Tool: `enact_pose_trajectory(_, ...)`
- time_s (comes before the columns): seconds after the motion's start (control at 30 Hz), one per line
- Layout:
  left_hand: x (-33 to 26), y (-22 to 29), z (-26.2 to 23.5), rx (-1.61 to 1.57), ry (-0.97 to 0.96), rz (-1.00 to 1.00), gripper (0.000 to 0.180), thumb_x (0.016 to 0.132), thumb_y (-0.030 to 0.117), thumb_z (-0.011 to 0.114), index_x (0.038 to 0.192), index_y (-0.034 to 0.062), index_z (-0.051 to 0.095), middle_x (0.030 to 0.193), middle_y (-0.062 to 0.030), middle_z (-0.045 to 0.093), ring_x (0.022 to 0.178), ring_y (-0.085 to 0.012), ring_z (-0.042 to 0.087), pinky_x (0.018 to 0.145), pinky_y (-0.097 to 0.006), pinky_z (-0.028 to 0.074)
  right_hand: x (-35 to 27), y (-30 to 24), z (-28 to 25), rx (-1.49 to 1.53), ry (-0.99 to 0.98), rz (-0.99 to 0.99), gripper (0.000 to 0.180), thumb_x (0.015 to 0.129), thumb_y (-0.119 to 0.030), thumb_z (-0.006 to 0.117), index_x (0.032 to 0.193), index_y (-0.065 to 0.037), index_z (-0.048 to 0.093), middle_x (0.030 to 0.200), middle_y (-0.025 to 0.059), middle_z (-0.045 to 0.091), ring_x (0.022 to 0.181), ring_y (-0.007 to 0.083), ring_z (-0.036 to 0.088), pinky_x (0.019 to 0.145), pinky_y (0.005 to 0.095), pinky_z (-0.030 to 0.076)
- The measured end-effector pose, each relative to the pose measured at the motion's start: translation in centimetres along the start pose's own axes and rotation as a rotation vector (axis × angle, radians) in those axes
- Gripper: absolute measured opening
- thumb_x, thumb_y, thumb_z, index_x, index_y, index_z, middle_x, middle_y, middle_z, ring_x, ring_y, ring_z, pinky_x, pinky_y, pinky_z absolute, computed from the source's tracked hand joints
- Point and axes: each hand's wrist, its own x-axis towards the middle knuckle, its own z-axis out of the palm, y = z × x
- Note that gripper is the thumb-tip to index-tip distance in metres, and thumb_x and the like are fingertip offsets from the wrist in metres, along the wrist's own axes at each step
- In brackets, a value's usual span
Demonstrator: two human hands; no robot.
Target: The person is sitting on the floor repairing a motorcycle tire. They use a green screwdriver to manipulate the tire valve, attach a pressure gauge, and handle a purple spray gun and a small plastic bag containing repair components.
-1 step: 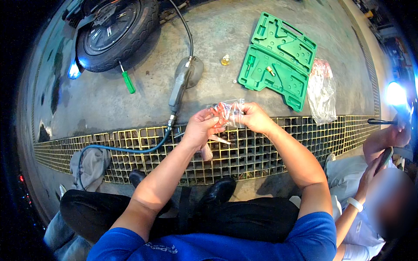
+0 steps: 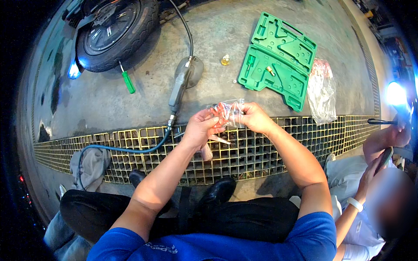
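Between my two hands is a small clear plastic bag (image 2: 227,114) with reddish-orange contents that I cannot make out. My left hand (image 2: 201,125) is closed on the bag's left side, thumb on top. At the right edge of the bag, my right hand (image 2: 256,117) pinches the plastic between thumb and fingers. Just below my left hand a pinkish, rough-looking piece (image 2: 207,153) shows, and a pale pointed piece (image 2: 220,139) sticks out beside it; most of both is hidden.
Beyond my hands lie an open green tool case (image 2: 278,56), a crumpled clear bag (image 2: 321,93), a small yellowish bottle (image 2: 225,60), an air hose gun (image 2: 177,93) and a green-handled screwdriver (image 2: 128,81) by the tyre (image 2: 150,30). A metal grating (image 2: 117,161) runs below. Another person's arm (image 2: 348,217) is at right.
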Motion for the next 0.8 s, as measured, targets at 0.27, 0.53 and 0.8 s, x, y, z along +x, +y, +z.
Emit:
enact_pose_trajectory(0.27,-0.31,-0.20,-0.69,-0.236,-0.069,-0.083,0.016,0.092,0.009,0.056,0.106,0.0025,0.060,0.107,-0.0092,0.063,0.092,-0.0206,0.064,0.079,-0.041,0.056,-0.02,0.20,-0.22,0.009,-0.013,0.030,0.027,0.087,-0.010,0.064,0.113,-0.004,0.064,0.103,0.0022,0.067,0.096,0.0090,0.056,0.088,0.0286,0.045)
enact_pose_trajectory(0.53,-0.17,-0.42,-0.42,-0.079,-0.034,-0.013,0.016,0.092,0.008,0.056,0.105,0.0010,0.059,0.100,-0.0097,0.065,0.093,-0.0213,0.065,0.079,-0.040,0.057,0.06,0.31,0.15,-0.041,0.018,-0.009,0.024,0.086,-0.013,0.065,0.109,-0.003,0.066,0.095,0.0021,0.069,0.086,0.0087,0.058,0.081,0.0284,0.048)
enact_pose_trajectory(0.8,-0.04,-0.87,-0.33,-0.018,-0.048,0.026,0.017,0.090,0.012,0.059,0.105,0.0052,0.056,0.092,-0.0147,0.065,0.079,-0.0310,0.067,0.068,-0.066,0.053,0.34,0.58,0.66,-0.028,0.032,-0.030,0.019,0.086,-0.011,0.064,0.104,-0.004,0.068,0.092,0.0031,0.069,0.084,0.0089,0.060,0.078,0.0274,0.049)
